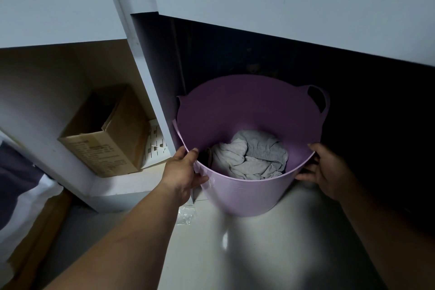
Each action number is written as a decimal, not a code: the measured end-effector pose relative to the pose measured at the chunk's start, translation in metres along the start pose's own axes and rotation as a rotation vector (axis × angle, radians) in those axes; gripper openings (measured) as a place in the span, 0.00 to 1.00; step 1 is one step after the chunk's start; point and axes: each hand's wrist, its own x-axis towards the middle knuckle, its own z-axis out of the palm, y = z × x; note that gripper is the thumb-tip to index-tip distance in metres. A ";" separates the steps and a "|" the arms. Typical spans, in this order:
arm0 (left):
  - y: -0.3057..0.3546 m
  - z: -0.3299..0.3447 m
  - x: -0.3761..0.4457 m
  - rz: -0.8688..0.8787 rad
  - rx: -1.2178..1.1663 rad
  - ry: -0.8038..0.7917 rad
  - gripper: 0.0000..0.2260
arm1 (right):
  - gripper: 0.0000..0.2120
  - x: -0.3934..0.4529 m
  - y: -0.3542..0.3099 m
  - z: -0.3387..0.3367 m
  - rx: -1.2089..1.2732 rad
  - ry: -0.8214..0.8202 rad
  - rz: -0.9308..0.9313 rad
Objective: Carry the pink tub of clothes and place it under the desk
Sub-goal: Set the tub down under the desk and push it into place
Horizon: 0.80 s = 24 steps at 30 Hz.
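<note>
With the pink tub of grey clothes on the floor, half under the desk, left hand and right hand clasp its rim; better to push it level, clear of the desk's side panel.

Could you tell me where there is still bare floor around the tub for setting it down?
Bare pale floor lies in front of the pink tub, between both forearms. Left is crowded: the desk's side panel touches the rim, with a cardboard box beyond. The recess right of the tub is too dark to judge.
</note>
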 end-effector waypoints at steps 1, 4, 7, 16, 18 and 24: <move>0.001 0.001 0.000 0.004 -0.004 0.001 0.05 | 0.19 0.001 0.000 -0.001 0.005 0.004 0.002; 0.002 0.003 0.002 0.002 -0.009 0.008 0.05 | 0.20 0.004 0.003 -0.005 0.028 0.015 0.010; 0.005 0.005 0.004 0.005 -0.003 0.009 0.04 | 0.19 0.004 0.003 -0.005 0.033 0.011 0.011; 0.007 0.005 0.009 -0.008 -0.021 0.020 0.10 | 0.20 0.010 0.000 -0.003 0.030 -0.011 0.025; 0.007 0.005 0.011 -0.013 -0.026 0.007 0.02 | 0.20 0.011 -0.001 0.000 0.031 -0.014 0.021; 0.005 0.005 0.015 0.004 -0.025 0.004 0.03 | 0.17 0.010 0.003 -0.004 0.063 -0.002 0.011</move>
